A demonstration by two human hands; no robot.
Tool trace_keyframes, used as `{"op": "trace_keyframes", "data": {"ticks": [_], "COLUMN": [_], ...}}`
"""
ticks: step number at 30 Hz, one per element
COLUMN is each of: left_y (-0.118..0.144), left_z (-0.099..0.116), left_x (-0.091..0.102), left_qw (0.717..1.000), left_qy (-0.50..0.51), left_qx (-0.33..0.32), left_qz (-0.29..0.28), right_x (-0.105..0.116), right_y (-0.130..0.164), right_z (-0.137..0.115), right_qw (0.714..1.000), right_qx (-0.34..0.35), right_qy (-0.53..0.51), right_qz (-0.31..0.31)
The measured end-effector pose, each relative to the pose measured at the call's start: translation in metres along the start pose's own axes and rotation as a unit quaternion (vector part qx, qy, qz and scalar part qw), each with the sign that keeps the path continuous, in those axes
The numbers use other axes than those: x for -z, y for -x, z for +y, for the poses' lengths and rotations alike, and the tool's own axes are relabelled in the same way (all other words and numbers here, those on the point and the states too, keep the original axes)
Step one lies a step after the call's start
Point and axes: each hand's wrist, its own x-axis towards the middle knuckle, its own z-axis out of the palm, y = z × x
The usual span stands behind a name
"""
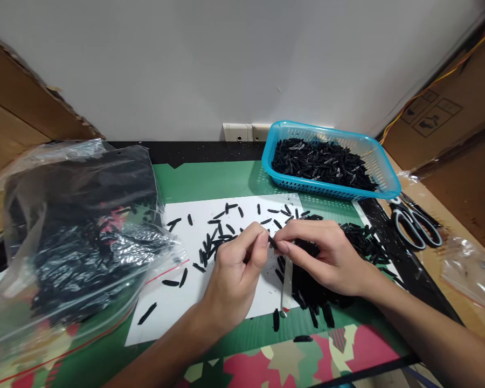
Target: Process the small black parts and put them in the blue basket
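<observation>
Over the middle of a white paper sheet [161,318], my left hand [238,275] and my right hand [327,258] meet fingertip to fingertip. Between them is a small black strip [272,242], its ends pinched by thumbs and forefingers. Beneath my right hand spreads a heap of similar black strips [313,293], partly hidden by that hand. A thin white-handled tool [286,285] lies on the sheet between the hands, its upper part covered. Scattered black strips [208,248] lie left of my left hand.
A blue plastic basket [327,188] holding many black strips stands at the back right. Black-and-grey scissors [412,223] lie right of it, near a small clear bag [469,272]. A large clear zip bag [84,253] with black contents covers the left side. Behind rises a grey wall [226,64].
</observation>
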Motion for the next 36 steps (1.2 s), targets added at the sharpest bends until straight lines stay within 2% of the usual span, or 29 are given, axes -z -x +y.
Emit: {"op": "trace_keyframes", "data": {"ticks": [12,21,27,32,36], "left_y": [0.000,0.006,0.008,0.010,0.011], "left_z": [0.003,-0.003,-0.007,-0.014,-0.014], "left_x": [-0.001,0.000,0.001,0.000,-0.001], "left_qw": [0.996,0.981,0.971,0.955,0.961], "left_qy": [-0.063,-0.129,-0.169,-0.207,-0.186], "left_qx": [-0.063,-0.146,-0.170,-0.211,-0.203], "left_qz": [-0.003,0.013,0.016,-0.001,-0.005], "right_x": [-0.003,-0.003,-0.008,-0.019,-0.028], "right_y": [-0.004,-0.002,0.000,0.005,0.007], "right_z": [-0.009,-0.009,-0.008,-0.006,-0.004], "right_qw": [0.986,0.982,0.972,0.985,0.984], "right_qx": [-0.106,-0.107,-0.137,-0.083,-0.078], "right_qy": [-0.127,-0.155,-0.189,-0.152,-0.147], "right_qz": [-0.037,-0.030,-0.032,0.017,0.072]}}
